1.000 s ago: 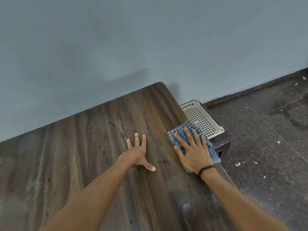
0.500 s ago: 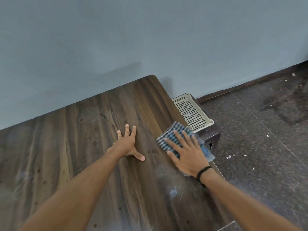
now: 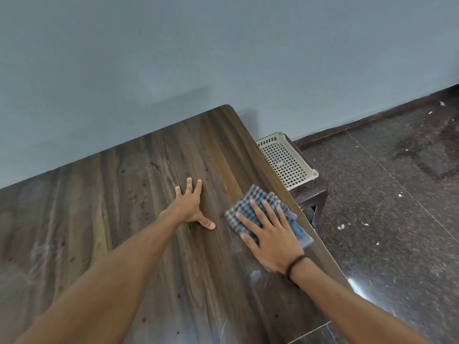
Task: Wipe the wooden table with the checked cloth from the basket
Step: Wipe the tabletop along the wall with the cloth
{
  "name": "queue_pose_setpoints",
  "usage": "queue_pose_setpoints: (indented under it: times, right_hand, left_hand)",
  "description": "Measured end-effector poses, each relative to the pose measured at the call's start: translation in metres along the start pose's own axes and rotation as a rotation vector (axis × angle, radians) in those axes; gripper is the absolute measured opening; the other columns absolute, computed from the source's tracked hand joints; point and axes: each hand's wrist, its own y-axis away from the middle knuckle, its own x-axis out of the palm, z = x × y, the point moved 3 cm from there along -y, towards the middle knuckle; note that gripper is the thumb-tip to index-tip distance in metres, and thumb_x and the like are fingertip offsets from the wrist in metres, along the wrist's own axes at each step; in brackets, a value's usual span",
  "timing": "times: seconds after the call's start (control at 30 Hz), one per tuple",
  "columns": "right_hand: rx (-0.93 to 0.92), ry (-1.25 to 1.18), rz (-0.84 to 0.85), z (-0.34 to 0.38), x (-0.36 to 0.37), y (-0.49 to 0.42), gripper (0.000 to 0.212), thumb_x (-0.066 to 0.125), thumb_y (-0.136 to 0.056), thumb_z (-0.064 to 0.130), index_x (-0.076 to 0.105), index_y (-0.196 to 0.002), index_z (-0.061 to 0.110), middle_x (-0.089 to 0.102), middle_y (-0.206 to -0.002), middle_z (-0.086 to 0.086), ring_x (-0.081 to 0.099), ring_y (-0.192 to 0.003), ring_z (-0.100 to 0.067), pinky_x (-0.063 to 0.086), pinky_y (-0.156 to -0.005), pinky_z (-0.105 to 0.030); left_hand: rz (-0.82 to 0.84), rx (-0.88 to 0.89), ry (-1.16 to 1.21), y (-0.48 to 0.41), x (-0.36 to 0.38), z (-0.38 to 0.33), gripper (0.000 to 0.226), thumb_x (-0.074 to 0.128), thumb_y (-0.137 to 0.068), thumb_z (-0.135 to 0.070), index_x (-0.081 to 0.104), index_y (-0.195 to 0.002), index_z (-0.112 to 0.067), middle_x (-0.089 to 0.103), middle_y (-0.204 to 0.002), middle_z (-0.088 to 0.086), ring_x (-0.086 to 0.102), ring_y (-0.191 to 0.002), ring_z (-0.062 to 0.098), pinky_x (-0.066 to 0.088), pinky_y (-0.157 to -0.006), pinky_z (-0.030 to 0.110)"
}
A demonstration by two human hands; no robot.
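**A:** What is nearest on the wooden table point(image 3: 111, 219)?

**B:** Two bare forearms reach in over its near side. The right hand point(image 3: 272, 240), with a dark band at the wrist, lies flat with its fingers straight and spread. It presses the folded checked cloth point(image 3: 248, 203) onto the table close to its right edge. Nothing is gripped; the palm and fingers pin the cloth down.

**A:** And the other hand?

**B:** The left hand point(image 3: 190, 207) rests open on the middle of the table, fingers splayed, holding nothing. It looks like a brace.

**A:** How should the wiping go?

**B:** Probably with even palm pressure, the cloth kept flat and the strokes following the grain. A pale smear point(image 3: 255, 273) on the table, just nearer than the cloth, likely needs a pass. One corner of the cloth reaches the table's right edge, so a stroke that way could slide it off.

**A:** Where is there room?

**B:** The top stretches wide to the left and toward the table's far side, up to the grey-blue wall point(image 3: 223, 58) behind the table. Past the table's right edge and lower down, a cream basket point(image 3: 283, 160) sits on a dark stool point(image 3: 316, 197), near the table's rounded far corner.
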Motion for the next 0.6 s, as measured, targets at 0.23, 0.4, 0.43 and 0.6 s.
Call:
queue_pose_setpoints:
  times: [0.23, 0.4, 0.43, 0.6]
  right_hand:
    - [0.134, -0.025, -0.023, -0.006, 0.004, 0.046, 0.056, 0.011, -0.102, 0.065, 0.003, -0.155, 0.052, -0.011, -0.166, 0.005, -0.012, -0.154, -0.026, -0.009, -0.123, -0.05]
    - [0.211, -0.037, -0.051, -0.029, -0.007, 0.03, 0.056, 0.01, -0.1, 0.068, 0.004, -0.154, 0.055, -0.012, -0.165, 0.008, -0.011, -0.154, -0.025, -0.011, -0.123, -0.047]
    - [0.253, -0.047, -0.035, -0.026, -0.008, 0.022, 0.057, 0.008, -0.1, 0.068, 0.001, -0.154, 0.053, -0.015, -0.164, 0.006, -0.015, -0.153, -0.026, -0.014, -0.122, -0.048]
    - [0.122, -0.052, -0.033, -0.012, -0.004, 0.02, 0.054, 0.011, -0.101, 0.066, 0.007, -0.154, 0.053, -0.009, -0.166, 0.008, -0.014, -0.153, -0.024, -0.014, -0.121, -0.047]
  left_hand:
    - [0.013, -0.01, 0.009, -0.001, -0.002, -0.003, 0.159, 0.092, -0.054, -0.054, -0.029, -0.153, -0.026, -0.036, -0.159, 0.002, -0.023, -0.146, 0.045, 0.016, -0.118, 0.063]
    - [0.016, -0.015, 0.011, -0.002, -0.003, -0.005, 0.155, 0.092, -0.058, -0.052, -0.028, -0.153, -0.025, -0.037, -0.158, 0.003, -0.024, -0.146, 0.045, 0.014, -0.119, 0.062]
    - [0.033, -0.025, 0.006, -0.002, -0.004, -0.008, 0.155, 0.092, -0.06, -0.051, -0.03, -0.152, -0.024, -0.037, -0.158, 0.004, -0.023, -0.146, 0.046, 0.014, -0.119, 0.061]
    - [0.066, -0.076, -0.068, 0.008, -0.002, -0.02, 0.145, 0.086, -0.07, -0.049, -0.03, -0.152, -0.019, -0.036, -0.158, 0.011, -0.015, -0.147, 0.048, 0.017, -0.12, 0.059]
